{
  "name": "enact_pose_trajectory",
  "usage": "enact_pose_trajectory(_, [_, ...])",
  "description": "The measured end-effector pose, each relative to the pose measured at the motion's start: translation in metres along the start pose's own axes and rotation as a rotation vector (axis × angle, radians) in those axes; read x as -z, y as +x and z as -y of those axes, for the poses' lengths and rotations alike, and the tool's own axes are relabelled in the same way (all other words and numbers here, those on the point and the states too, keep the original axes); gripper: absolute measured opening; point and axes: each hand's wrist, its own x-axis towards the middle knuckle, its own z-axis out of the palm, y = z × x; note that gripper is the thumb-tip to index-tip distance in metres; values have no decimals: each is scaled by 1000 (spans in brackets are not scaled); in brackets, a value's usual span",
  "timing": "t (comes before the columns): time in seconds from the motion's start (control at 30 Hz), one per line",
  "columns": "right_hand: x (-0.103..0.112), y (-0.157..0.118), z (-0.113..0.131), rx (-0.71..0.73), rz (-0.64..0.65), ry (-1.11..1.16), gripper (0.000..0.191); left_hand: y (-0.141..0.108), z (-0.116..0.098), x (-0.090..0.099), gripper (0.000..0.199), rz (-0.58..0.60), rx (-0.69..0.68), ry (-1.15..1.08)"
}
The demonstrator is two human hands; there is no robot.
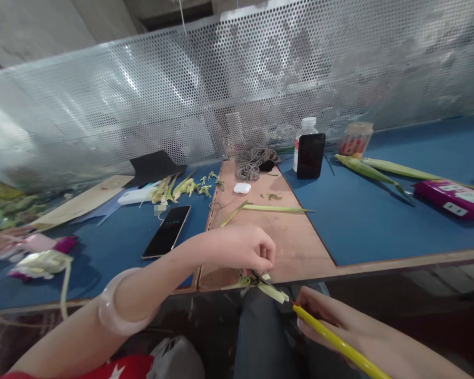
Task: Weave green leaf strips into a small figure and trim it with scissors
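Note:
My left hand [240, 247] is over the front edge of the table, its fingers curled and pinched together. What they grip is hidden; a thin dark piece shows just under the fingertips. Below them is a small green and pale plant piece [245, 279], with a pale strip of leaf [274, 293] reaching right. My right hand [332, 321], lower and to the right, is closed around a slim yellow-handled tool [339, 345]. The tool's far end points at the leaf strip, and I cannot make out its tip.
A phone [168, 231] lies left. Grey cord [255, 163], a white case [242, 188] and a long leaf [276, 209] lie ahead. A bottle [308, 123] stands behind an upright phone [311, 156]. Right are a jar [355, 139] and a purple packet [452, 199]. A perforated screen [161, 100] borders the back.

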Motion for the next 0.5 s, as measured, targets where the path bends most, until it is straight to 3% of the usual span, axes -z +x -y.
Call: enact_pose_trajectory(0.5, [8, 0, 7, -49, 66, -35, 37, 3, 1, -5, 15, -33, -8, 15])
